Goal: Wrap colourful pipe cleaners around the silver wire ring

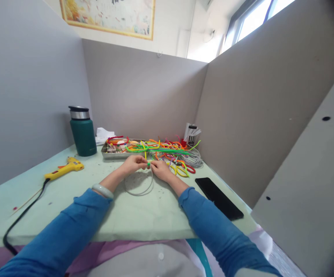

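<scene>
My left hand (pixel 133 163) and my right hand (pixel 160 169) meet over the pale green table (pixel 132 215), fingertips pinched together on a green pipe cleaner (pixel 148 164) at the top of a thin grey wire hoop (pixel 139 184). The hoop lies on the table below my hands. A yellow strand stands up just behind my fingers. Both arms wear blue sleeves, and a pale bangle (pixel 102 191) sits on my left wrist.
A heap of coloured pipe cleaners (pixel 169 151) and a metal tray (pixel 111 154) of bits lie behind my hands. A green flask (pixel 83 132) and a yellow glue gun (pixel 65 168) with black cord stand left. A black phone (pixel 219 198) lies right. Grey partitions surround the desk.
</scene>
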Demonstrator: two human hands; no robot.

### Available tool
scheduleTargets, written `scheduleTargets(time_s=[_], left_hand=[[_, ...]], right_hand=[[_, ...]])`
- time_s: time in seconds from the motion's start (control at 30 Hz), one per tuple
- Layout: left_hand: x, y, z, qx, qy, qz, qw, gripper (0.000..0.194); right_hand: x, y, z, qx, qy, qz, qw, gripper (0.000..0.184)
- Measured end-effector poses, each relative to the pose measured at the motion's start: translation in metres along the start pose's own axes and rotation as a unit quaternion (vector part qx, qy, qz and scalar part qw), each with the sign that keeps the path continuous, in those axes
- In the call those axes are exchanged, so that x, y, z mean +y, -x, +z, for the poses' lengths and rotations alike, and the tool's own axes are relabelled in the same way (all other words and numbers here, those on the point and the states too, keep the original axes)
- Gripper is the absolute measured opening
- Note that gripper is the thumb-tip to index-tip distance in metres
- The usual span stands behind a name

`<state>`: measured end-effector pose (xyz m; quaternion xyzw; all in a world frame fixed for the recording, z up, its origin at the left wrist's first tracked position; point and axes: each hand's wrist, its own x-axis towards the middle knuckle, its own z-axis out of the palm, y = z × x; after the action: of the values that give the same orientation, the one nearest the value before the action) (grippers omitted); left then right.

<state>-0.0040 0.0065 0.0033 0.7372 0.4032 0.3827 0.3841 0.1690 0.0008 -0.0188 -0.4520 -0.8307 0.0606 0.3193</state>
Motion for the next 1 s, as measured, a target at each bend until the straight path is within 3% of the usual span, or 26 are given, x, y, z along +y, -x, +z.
scheduleTargets(time_s=[0.2, 0.43, 0.63, 1.0], left_hand=[[-0.002, -0.002, -0.001, 0.026, -0.04, -0.023, 0.999, 0.023], [0.008, 0.004, 0.0, 0.012, -0.038, -0.039, 0.998, 0.025], [0.007, 0.004, 0.0, 0.033, -0.06, -0.059, 0.996, 0.027], [0.004, 0.002, -0.001, 0.039, -0.072, -0.059, 0.995, 0.021]], right_hand=[[0.0, 0.001, 0.003, -0.008, 0.044, 0.006, 0.999, 0.029], [0.001, 0.001, 0.003, -0.011, 0.036, 0.001, 0.999, 0.028], [0.0, 0.002, 0.004, -0.005, 0.037, -0.007, 0.999, 0.028], [0.002, 0.001, 0.006, -0.004, 0.047, -0.016, 0.999, 0.03]])
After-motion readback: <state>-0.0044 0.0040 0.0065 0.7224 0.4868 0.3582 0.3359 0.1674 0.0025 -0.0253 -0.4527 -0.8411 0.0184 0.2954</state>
